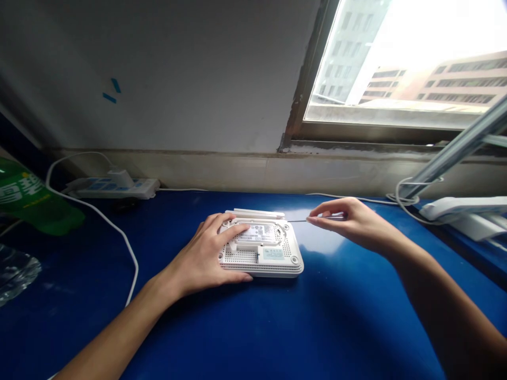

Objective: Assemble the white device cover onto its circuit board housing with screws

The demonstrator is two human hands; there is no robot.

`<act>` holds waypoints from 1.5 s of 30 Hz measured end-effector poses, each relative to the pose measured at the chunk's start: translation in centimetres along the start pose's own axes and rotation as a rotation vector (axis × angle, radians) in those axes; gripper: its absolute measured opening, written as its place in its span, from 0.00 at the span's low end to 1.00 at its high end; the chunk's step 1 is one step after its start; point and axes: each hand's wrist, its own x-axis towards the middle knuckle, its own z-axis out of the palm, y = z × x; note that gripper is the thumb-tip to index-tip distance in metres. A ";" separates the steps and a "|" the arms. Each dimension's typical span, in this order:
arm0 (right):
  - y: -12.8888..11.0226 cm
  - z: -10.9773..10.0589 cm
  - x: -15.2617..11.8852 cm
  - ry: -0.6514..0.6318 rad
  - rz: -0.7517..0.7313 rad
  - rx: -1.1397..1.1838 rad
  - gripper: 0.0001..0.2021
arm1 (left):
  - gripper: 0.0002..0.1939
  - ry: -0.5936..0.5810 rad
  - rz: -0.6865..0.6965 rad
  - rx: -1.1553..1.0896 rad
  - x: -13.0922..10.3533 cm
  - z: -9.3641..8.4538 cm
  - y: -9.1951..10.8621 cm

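A white router [275, 268] lies underside up on the blue table, showing its vent holes, printed labels and round feet. Flat antennas [257, 213] run along its far edge. My left hand [206, 248] grips the router's left end, thumb along the near side and fingers over the top. In my right hand [348, 221], thumb and fingers pinch a thin metal tool [296, 220]; its exact kind I cannot make out. The tool points left, its tip at the router's far right corner. Whether it touches the casing cannot be seen clearly.
At the left are a green bottle [35, 198], clear crumpled plastic [16, 272] and a power strip [144, 187] with a white cable [119, 232]. On the right, a metal post [447, 148] stands by another white power strip [467, 208]. A wall and window border the table's back.
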 end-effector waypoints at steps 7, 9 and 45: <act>-3.1 -0.5 2.8 -0.121 -0.171 -0.305 0.05 | 0.48 -0.006 -0.004 -0.029 0.0 0.1 0.0; -4.3 -0.1 3.7 -0.152 -0.228 -0.418 0.03 | 0.47 0.005 -0.001 -0.039 0.0 0.0 0.1; -2.7 6.1 1.1 0.410 -0.527 -0.128 0.05 | 0.51 -0.055 0.008 -0.068 -0.2 -1.1 1.6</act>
